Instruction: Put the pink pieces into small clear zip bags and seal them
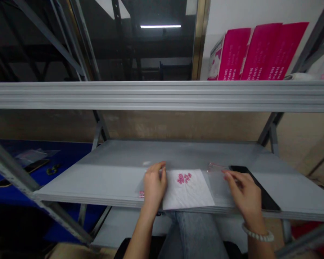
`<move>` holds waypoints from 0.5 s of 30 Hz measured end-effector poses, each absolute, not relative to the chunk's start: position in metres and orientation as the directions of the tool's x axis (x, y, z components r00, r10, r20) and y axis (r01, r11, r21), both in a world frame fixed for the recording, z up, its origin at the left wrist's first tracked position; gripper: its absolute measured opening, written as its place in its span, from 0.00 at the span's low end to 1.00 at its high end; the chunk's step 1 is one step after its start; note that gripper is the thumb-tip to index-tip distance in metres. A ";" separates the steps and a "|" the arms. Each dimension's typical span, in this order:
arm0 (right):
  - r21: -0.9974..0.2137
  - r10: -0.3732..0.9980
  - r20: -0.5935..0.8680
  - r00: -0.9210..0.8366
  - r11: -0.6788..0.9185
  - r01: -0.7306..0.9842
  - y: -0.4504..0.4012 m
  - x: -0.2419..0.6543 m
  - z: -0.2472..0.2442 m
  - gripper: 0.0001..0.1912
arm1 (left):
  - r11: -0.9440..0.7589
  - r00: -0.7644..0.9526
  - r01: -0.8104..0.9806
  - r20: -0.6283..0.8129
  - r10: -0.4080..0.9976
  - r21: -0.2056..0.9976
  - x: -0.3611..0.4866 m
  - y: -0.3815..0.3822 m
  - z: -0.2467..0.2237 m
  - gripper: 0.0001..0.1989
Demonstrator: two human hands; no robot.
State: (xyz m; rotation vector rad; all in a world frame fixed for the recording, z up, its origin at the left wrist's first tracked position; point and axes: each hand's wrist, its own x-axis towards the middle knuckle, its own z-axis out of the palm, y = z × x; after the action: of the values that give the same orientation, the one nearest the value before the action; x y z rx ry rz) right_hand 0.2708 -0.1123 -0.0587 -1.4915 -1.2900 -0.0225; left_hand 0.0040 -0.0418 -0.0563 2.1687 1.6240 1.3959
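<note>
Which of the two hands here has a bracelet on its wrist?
The right hand, the one over the clear plastic beside the black phone, wears the white beaded bracelet. The left hand shows no bracelet on its wrist.

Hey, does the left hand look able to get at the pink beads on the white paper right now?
Probably yes. The left hand sits at the edge of the white paper, just beside the pink beads. Nothing solid stands between them on the shelf, though clear plastic may lie there.
</note>
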 end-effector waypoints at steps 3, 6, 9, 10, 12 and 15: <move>-0.440 0.719 0.674 0.169 0.207 0.874 -0.110 0.283 -0.063 0.20 | -0.619 0.282 0.604 0.592 0.755 0.502 0.065 -0.056 -0.049 0.12; -0.355 0.782 0.611 0.122 0.132 0.926 -0.107 0.283 -0.070 0.20 | -0.731 0.466 0.517 0.570 0.677 0.446 0.116 -0.062 -0.045 0.13; -0.373 0.820 0.562 0.105 0.138 0.917 -0.105 0.287 -0.079 0.21 | -0.766 0.552 0.496 0.533 0.642 0.408 0.144 -0.057 -0.047 0.10; -0.396 0.827 0.553 0.101 0.154 0.905 -0.105 0.289 -0.082 0.21 | -0.773 0.573 0.494 0.520 0.634 0.398 0.149 -0.055 -0.048 0.09; -0.451 0.835 0.542 0.098 0.191 0.872 -0.106 0.293 -0.085 0.22 | -0.783 0.603 0.490 0.501 0.621 0.382 0.154 -0.051 -0.051 0.08; -0.522 0.829 0.547 0.113 0.233 0.820 -0.108 0.298 -0.086 0.22 | -0.783 0.606 0.494 0.496 0.622 0.379 0.154 -0.049 -0.052 0.08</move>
State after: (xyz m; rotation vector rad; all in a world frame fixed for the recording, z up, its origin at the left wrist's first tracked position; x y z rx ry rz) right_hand 0.2975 -0.1075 -0.0861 -1.5550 -1.6721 0.0135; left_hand 0.1540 -0.0491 -0.0516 2.6280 0.9253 0.9283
